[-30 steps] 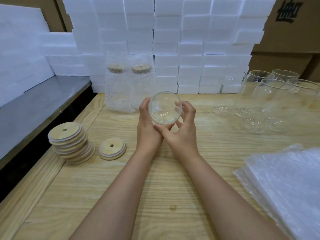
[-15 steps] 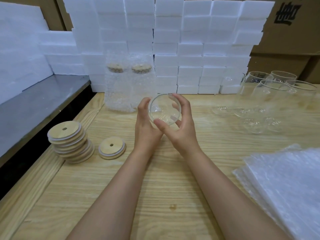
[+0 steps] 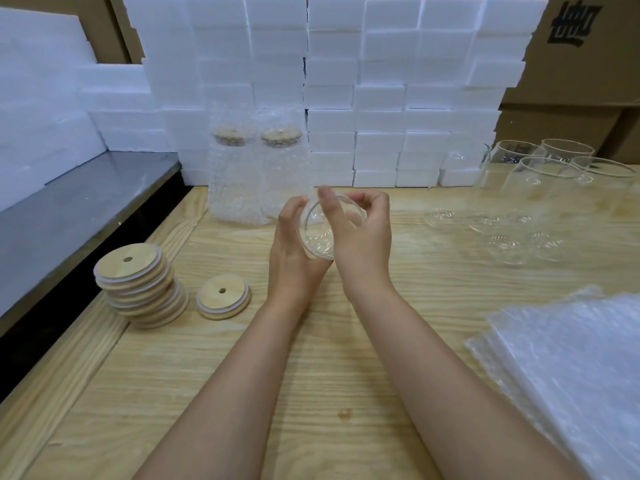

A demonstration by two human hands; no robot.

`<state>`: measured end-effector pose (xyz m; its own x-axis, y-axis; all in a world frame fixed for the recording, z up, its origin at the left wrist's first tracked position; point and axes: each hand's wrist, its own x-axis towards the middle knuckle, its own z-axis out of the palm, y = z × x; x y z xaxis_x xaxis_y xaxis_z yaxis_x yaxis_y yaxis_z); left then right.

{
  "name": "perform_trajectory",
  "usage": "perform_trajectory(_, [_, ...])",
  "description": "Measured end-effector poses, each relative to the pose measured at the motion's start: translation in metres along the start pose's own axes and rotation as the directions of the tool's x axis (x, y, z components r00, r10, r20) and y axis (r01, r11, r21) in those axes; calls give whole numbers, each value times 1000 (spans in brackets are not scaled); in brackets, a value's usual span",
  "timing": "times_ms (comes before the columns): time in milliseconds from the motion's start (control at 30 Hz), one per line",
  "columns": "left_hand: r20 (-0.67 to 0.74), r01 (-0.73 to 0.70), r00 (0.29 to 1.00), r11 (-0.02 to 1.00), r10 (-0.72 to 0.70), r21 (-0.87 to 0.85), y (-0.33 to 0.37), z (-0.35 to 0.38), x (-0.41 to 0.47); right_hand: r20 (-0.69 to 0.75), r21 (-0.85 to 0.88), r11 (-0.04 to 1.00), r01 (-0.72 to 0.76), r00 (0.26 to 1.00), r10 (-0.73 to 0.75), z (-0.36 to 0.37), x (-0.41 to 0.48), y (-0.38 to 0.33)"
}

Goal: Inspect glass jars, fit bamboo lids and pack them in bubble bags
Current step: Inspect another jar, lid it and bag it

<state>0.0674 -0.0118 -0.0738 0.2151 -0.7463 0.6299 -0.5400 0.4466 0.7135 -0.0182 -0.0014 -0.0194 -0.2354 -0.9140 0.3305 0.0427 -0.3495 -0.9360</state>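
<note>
Nearest, on the right of the pale wooden table (image 3: 311, 393), lay a stack of flat clear bubble bags (image 3: 571, 368). To the left sat a single round bamboo lid with a centre hole (image 3: 222, 296), just beside a leaning stack of the same lids (image 3: 138, 282). Above mid-table, the left hand (image 3: 294, 251) cupped a clear glass jar (image 3: 317, 237) from the left and below, while the right hand (image 3: 360, 237) gripped it with its thumb across the near side and its fingers curled round the far side. The jar was tilted, off the table. This looked like the inspection step. Next, one hand would need to free itself and reach left for the single lid. Beyond stood two lidded jars in bubble bags (image 3: 256, 174), open empty jars (image 3: 540, 188) on the right, and a wall of white foam blocks (image 3: 381, 98).
</note>
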Motion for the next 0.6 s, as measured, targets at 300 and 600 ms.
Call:
perform_trajectory(300, [-27,25,999,1000,-25,-9,-2,0,2,-25,108,992,-59,998,62,4,0,-4])
perform_trajectory(600, [-73,37,997,999,-38,-18,-2,0,2,206,-47,980,-192,959,197,-2,4,-18])
